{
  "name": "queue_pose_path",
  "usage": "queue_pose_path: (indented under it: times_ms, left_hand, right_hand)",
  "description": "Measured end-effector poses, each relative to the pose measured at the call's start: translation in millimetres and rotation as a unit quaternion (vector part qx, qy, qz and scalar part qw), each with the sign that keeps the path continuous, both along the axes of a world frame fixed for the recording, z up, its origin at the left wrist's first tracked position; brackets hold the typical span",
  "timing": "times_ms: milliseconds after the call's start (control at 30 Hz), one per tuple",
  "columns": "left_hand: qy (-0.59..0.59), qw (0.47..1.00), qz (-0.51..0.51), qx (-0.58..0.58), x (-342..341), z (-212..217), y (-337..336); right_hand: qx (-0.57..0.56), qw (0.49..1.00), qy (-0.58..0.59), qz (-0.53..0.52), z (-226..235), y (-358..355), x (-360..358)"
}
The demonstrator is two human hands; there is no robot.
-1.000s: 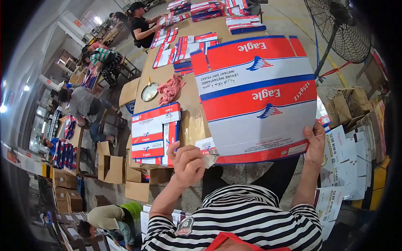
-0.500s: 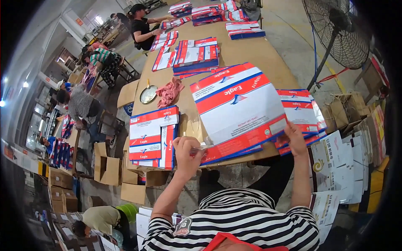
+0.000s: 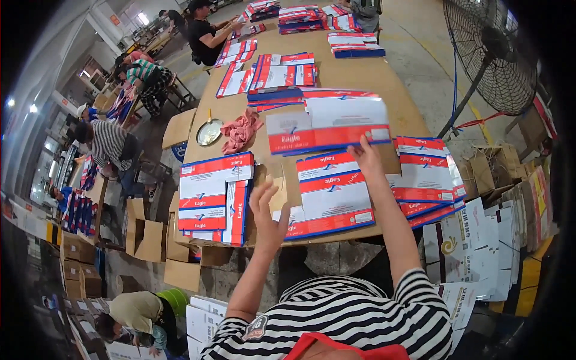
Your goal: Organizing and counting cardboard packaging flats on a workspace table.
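Flat carton [image 3: 329, 123] lies just beyond right hand [image 3: 365, 157] fingers.

a: what is the person wearing?
b: a black-and-white striped short-sleeved shirt [image 3: 354, 324], a round patch on the left sleeve, red at the neckline; forearms bare.

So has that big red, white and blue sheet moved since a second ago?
Yes. The flat carton sheet has gone from up near the camera away across the brown table, beyond the right hand.
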State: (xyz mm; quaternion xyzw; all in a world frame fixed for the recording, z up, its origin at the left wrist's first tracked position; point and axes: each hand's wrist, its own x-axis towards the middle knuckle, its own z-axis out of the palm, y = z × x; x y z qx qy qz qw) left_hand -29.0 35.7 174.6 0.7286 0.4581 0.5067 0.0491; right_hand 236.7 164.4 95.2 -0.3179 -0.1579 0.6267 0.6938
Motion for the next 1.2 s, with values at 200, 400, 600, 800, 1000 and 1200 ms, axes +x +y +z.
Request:
queue_pose_path:
  times_ms: [200,400,600,800,1000,1200]
  left_hand:
    - [0.11,0.97,-0.023,-0.214,-8.6,-127.5,9.7]
    - [0.273,0.933,0.023,-0.232,-17.3,-170.0,7.1]
    - [0.192,0.969,0.03,-0.153,-13.2,-171.8,13.2]
    - [0.184,0.971,0.032,-0.148,-14.3,-179.8,14.7]
    - [0.193,0.973,0.012,-0.128,-17.1,-179.0,14.1]
    - [0.162,0.976,-0.051,-0.14,-21.8,-169.9,12.6]
  right_hand:
    - [-0.114,0.993,0.01,-0.024,-82.3,84.1,-13.9]
    - [-0.225,0.963,-0.143,0.034,-94.8,25.9,-4.3]
    - [-0.042,0.659,-0.75,-0.043,-112.0,-139.0,14.1]
    - [-0.061,0.672,-0.737,-0.047,-91.4,-177.3,-7.5]
    - [-0.079,0.757,-0.644,-0.083,-53.6,-174.0,-4.7]
    - [-0.086,0.916,-0.387,0.067,-45.2,-177.7,1.4]
